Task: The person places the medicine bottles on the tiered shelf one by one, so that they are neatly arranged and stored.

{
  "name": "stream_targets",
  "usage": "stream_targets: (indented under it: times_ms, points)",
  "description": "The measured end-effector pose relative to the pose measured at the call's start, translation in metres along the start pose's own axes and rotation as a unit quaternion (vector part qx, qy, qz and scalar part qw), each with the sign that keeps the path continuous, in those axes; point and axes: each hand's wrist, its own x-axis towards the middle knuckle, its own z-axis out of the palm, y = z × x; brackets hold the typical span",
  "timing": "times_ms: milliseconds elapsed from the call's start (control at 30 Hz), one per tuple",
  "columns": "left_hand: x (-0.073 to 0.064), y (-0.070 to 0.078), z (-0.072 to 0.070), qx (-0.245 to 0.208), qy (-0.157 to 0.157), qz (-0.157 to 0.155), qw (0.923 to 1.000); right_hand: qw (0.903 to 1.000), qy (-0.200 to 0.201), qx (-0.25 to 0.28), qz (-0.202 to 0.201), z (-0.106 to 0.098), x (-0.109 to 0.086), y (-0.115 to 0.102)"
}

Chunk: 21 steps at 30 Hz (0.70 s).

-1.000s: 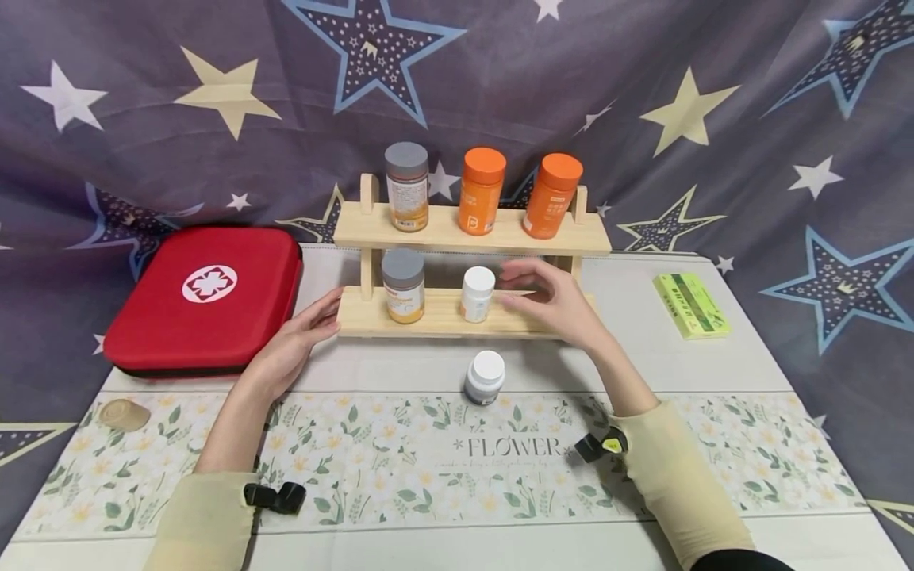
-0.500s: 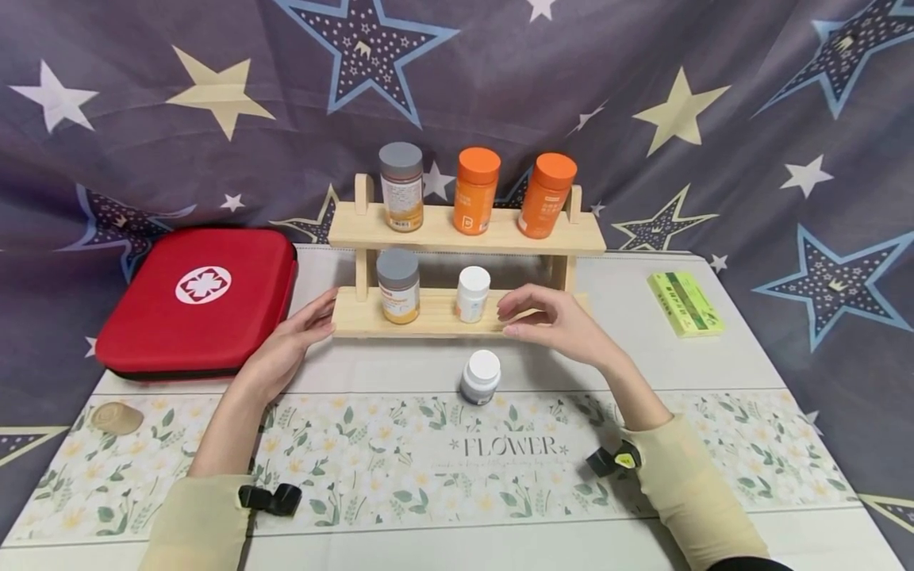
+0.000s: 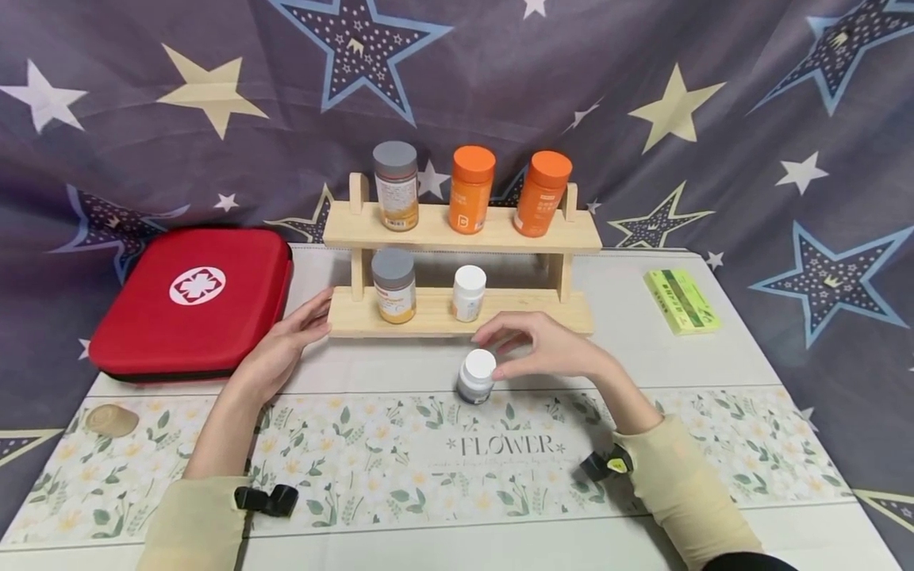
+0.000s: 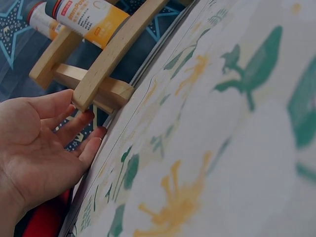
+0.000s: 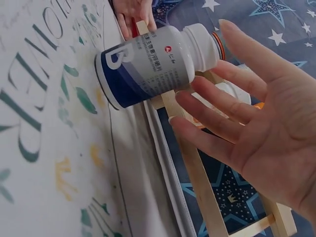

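A white pill bottle [image 3: 476, 376] with a blue and grey label stands upright on the tablecloth, in front of a two-tier wooden rack [image 3: 528, 305]. My right hand [image 3: 546, 346] is at its right side, thumb and fingers spread near the white cap; whether they touch it I cannot tell. In the right wrist view the bottle [image 5: 143, 69] lies just beyond the extended fingers [image 5: 217, 98]. My left hand [image 3: 278, 353] rests its fingers against the left end of the lower board, which the left wrist view shows with the thumb [image 4: 54, 102] at the board's corner.
The lower tier bears a grey-capped jar [image 3: 394, 287] and a small white bottle [image 3: 468, 293]. Above stand another grey-capped jar [image 3: 396, 186] and two orange bottles [image 3: 471, 190]. A red first-aid case [image 3: 196, 305], a tan roll [image 3: 112, 420] and a green box [image 3: 681, 301] lie around.
My right hand has come down and forward from the lower tier's small white bottle to the pill bottle on the tablecloth. My left hand has stayed at the rack's end.
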Motion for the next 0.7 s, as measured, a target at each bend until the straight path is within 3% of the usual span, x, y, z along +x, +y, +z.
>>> stream_targets:
  times_ms: [700]
  points:
    - [0.0008,0.0009,-0.0002,-0.002,-0.005,0.001,1.0,0.9989,-0.017,-0.019,0.038,0.0078,0.0027,-0.0003]
